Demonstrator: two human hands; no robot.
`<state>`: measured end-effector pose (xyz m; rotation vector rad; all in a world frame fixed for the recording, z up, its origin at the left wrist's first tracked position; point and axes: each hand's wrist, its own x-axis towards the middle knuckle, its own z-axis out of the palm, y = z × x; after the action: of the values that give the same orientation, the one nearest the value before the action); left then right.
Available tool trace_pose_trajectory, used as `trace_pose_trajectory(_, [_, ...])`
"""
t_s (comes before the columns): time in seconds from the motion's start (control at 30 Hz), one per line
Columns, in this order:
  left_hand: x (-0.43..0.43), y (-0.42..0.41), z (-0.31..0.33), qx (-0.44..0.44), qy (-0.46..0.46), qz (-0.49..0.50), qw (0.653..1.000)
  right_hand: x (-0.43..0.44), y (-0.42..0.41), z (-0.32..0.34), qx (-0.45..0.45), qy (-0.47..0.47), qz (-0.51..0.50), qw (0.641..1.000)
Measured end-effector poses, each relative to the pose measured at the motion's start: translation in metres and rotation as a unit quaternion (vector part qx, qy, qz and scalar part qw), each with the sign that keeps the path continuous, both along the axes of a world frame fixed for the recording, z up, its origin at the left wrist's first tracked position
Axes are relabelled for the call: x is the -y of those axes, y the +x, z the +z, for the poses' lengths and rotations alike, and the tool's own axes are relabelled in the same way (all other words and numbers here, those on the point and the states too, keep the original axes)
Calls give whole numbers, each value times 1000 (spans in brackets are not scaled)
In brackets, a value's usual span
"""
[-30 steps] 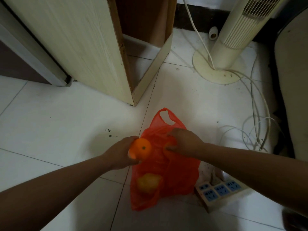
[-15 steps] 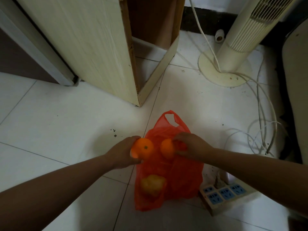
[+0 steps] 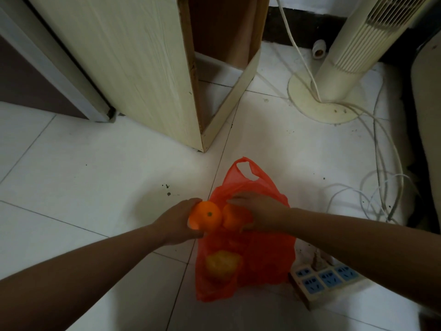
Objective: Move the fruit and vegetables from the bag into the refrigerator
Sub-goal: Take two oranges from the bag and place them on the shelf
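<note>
A red plastic bag point(image 3: 262, 254) lies on the white tiled floor. My left hand point(image 3: 176, 220) grips an orange point(image 3: 207, 216) just left of the bag's mouth. My right hand point(image 3: 257, 211) holds a second orange point(image 3: 230, 219) above the bag, touching the first one. A yellowish fruit point(image 3: 222, 265) shows through the bag's lower left. The refrigerator's door edge point(image 3: 55, 68) stands at the far left.
A pale wooden cabinet point(image 3: 133, 68) stands ahead. A tower fan point(image 3: 353, 53) with its round base is at the right, with tangled white cables point(image 3: 381, 182) on the floor. A power strip point(image 3: 327, 280) lies beside the bag's right edge.
My right hand has drawn a second orange out of the bag and brought it leftwards against the orange in my left hand. The left hand has stayed put.
</note>
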<state>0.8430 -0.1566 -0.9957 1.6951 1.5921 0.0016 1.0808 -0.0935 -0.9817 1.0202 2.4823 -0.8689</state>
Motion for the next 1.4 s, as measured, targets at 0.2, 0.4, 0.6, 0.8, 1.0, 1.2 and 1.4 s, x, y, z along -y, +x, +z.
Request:
trace_pose_trajectory(0.2, [0, -2, -3, 3, -7, 4, 1000, 0, -5, -6, 41, 20, 46, 998])
trace_pose_trajectory(0.4, [-1, -8, -4, 5, 1, 16, 1000, -2, -2, -3, 10, 16, 14, 1000])
trace_pose_trajectory(0.6, [-11, -9, 1, 35, 35, 72, 996, -11, 2, 10, -61, 16, -70, 996])
trace_pose_trajectory(0.8, [-20, -7, 1, 69, 43, 113, 990, -22, 9, 20, -46, 56, -64, 995])
trace_pose_trajectory(1.0, [-28, -13, 30, 48, 48, 146, 987, -32, 13, 58, -62, 64, -88, 992])
trace_pose_trajectory(1.2, [-6, -4, 143, 54, -4, 229, 972, 1, 10, 161, -111, -19, -208, 972])
trace_pose_trajectory(1.4, [35, 43, 316, 119, -66, 378, 916, 59, 20, 326, -154, -123, -396, 897])
